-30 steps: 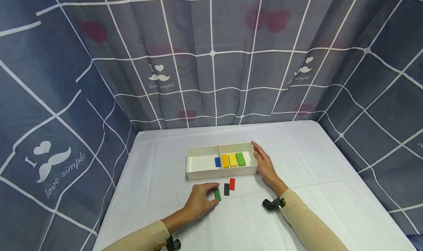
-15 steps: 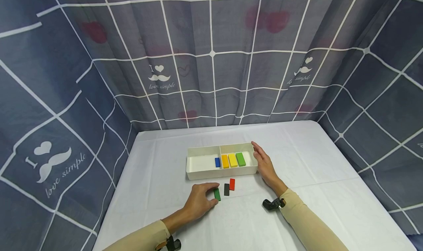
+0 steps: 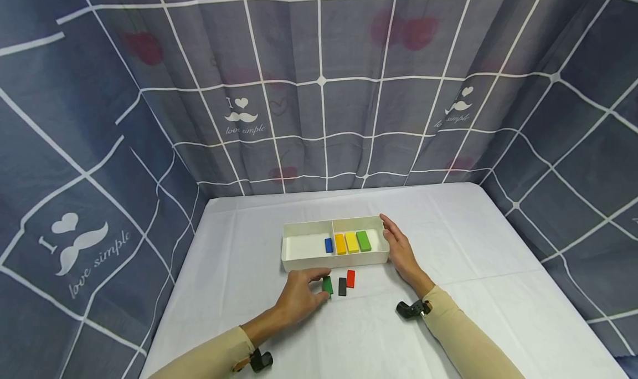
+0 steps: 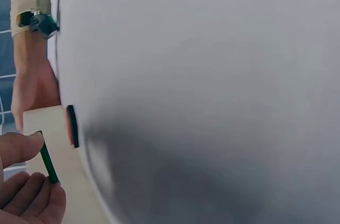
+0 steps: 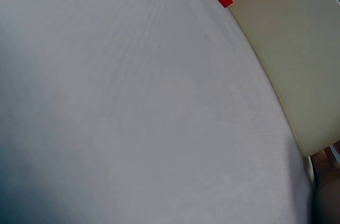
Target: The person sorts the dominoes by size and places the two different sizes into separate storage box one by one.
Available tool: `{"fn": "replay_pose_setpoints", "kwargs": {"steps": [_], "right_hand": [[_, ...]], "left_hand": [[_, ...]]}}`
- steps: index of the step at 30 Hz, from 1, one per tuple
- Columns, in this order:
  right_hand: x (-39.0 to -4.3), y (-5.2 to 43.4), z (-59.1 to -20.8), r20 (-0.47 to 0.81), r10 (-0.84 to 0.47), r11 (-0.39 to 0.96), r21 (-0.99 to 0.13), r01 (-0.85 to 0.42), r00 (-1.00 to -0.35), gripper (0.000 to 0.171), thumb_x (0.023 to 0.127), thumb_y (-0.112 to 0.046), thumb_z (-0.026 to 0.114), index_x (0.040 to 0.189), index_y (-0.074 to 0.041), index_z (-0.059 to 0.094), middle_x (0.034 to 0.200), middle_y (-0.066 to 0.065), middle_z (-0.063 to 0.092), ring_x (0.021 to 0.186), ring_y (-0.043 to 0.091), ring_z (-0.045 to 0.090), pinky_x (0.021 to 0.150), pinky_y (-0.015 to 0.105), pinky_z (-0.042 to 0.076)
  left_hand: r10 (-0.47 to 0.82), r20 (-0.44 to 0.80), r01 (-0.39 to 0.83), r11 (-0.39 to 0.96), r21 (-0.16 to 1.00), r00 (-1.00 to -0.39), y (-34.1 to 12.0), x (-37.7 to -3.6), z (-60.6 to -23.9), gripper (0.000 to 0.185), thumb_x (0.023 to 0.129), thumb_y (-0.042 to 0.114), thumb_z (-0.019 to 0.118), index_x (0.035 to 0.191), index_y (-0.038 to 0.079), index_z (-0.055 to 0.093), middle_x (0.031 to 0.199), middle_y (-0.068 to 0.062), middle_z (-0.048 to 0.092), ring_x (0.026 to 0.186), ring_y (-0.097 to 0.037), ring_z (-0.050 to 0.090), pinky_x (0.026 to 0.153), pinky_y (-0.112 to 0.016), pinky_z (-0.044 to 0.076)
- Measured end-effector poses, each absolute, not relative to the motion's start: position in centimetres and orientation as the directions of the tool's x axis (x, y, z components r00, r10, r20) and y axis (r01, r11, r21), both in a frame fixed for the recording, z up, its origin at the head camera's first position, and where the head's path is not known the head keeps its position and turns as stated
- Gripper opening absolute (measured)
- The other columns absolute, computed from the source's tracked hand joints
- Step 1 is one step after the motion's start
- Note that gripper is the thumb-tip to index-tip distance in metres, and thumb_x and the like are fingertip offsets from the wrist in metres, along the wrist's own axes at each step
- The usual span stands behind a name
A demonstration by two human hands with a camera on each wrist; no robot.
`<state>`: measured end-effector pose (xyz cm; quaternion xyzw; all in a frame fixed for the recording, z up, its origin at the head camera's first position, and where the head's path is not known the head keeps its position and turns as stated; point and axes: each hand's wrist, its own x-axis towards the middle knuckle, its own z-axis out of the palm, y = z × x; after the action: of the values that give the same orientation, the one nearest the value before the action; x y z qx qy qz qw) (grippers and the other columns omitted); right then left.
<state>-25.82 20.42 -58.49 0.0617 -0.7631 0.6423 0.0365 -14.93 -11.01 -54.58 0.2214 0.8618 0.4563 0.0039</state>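
Table (image 3: 448, 323): covered in white cloth, enclosed by grey checked curtain (image 3: 319, 91) on three sides.
Tray (image 3: 309, 264): white, two compartments, lies near the middle of the table. Left compartment holds a blue block (image 3: 328, 245) against the divider; right compartment holds an orange block (image 3: 340, 244), a yellow block (image 3: 351, 242) and a light green block (image 3: 363, 240), side by side.
Right hand (image 3: 399, 251): fingers straight, laid flat against the tray's right end wall; holds nothing.
Left hand (image 3: 298, 296): on the cloth just in front of the tray; thumb and fingers curled, pinching the dark green block (image 3: 327, 285). Wrist view confirms the block (image 4: 48, 157) is held between thumb and fingertips.
Dark green block: in the left hand's pinch, close to the tray's front wall; whether it is clear of the cloth cannot be told.
Black block (image 3: 341, 286): on the cloth, just right of the green one.
Red block (image 3: 350, 278): on the cloth, just right of the black one.
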Motion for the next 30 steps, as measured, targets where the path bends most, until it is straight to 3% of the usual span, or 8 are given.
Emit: {"fn": "replay_pose_setpoints", "kwargs": {"steps": [15, 22, 30], "right_hand": [[-25.8, 20.5, -58.5, 0.144, -0.058, 0.172, -0.973, -0.152, -0.988, 0.050, 0.119, -0.021, 0.044, 0.169, -0.019, 0.043, 0.175, 0.016, 0.040, 0.166, 0.035, 0.030, 0.138, 0.057, 0.019], [-25.8, 20.5, -58.6, 0.140, -0.061, 0.178, -0.973, -0.149, -0.988, 0.050, 0.119, -0.022, 0.044, 0.170, -0.019, 0.043, 0.175, 0.016, 0.039, 0.166, 0.036, 0.029, 0.137, 0.059, 0.020], [-25.8, 20.5, -58.7, 0.132, -0.060, 0.183, -0.973, -0.141, -0.989, 0.051, 0.120, -0.023, 0.044, 0.170, -0.020, 0.042, 0.176, 0.015, 0.038, 0.167, 0.036, 0.028, 0.138, 0.059, 0.019]], "left_hand": [[0.354, 0.362, 0.504, 0.533, 0.679, -0.862, -11.6, -16.5, -50.1, 0.057, 0.082, -0.005, 0.093, 0.136, 0.002, 0.076, 0.133, -0.011, 0.079, 0.117, -0.029, 0.078, 0.102, -0.044, 0.064], [0.306, 0.380, 0.488, 0.535, 0.690, -0.873, -12.3, -18.0, -48.5, 0.058, 0.081, -0.006, 0.093, 0.136, 0.001, 0.076, 0.132, -0.013, 0.079, 0.118, -0.035, 0.078, 0.103, -0.047, 0.063], [0.292, 0.359, 0.462, 0.579, 0.672, -0.887, -12.6, -19.6, -47.7, 0.058, 0.084, -0.004, 0.092, 0.139, 0.004, 0.075, 0.135, -0.010, 0.078, 0.122, -0.031, 0.076, 0.106, -0.045, 0.062]]}}
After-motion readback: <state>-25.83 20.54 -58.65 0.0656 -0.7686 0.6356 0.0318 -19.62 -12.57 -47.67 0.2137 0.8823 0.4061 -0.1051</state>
